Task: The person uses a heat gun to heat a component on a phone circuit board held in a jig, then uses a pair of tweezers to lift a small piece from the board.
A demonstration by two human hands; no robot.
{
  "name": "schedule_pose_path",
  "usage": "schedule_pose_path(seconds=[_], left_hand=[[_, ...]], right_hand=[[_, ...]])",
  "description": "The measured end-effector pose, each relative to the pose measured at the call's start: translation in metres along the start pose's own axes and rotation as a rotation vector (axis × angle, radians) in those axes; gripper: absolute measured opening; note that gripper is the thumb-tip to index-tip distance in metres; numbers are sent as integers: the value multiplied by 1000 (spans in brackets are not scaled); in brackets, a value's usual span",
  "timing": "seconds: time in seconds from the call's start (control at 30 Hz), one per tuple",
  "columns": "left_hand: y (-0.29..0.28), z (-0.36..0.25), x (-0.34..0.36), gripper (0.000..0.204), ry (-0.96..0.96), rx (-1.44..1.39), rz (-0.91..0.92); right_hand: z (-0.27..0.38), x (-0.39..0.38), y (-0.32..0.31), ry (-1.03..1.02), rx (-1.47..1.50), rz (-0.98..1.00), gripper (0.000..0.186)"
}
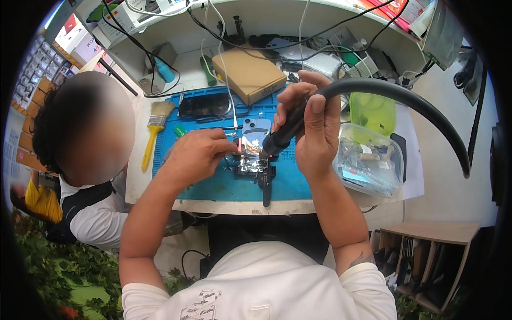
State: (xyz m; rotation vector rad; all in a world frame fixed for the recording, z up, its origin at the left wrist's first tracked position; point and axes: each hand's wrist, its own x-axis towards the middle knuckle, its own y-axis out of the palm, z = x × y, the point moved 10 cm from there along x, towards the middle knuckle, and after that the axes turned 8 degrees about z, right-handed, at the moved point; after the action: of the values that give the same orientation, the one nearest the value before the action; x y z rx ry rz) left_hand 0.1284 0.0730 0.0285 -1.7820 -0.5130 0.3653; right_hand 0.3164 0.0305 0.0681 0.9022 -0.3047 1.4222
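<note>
A blue phone [256, 128] lies on the blue work mat [290, 188], its lower part covered by shiny foil-like material. Beneath its near end is a black clamp-like holder [266, 186] with a handle toward the table edge. My right hand [314, 125] grips a black hot air gun [282, 135], its nozzle pointing down close to the foil; a thick black hose [405, 92] curves away to the right. On the phone's left side, my left hand [198, 154] is closed with fingertips pinched near a small reddish piece. Whatever lies between those fingertips is too small to make out.
A yellow-handled brush [154, 130] lies left of the mat. Behind the phone are a dark phone [205, 105], a cardboard box [249, 73] and hanging cables. A clear plastic tub of parts [370, 160] stands right. Another person [93, 208] is close on the left.
</note>
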Motion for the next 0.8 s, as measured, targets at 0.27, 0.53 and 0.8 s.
schedule_pose_path(seconds=[0.27, 0.53, 0.8], left_hand=[[-3, 4, 20, 19, 57, 60, 48], [2, 11, 32, 18, 65, 5, 128], [2, 8, 35, 17, 144, -3, 131]], right_hand=[[1, -1, -1, 12, 13, -9, 46], [-3, 0, -4, -3, 23, -14, 44], [-7, -1, -4, 10, 15, -18, 44]])
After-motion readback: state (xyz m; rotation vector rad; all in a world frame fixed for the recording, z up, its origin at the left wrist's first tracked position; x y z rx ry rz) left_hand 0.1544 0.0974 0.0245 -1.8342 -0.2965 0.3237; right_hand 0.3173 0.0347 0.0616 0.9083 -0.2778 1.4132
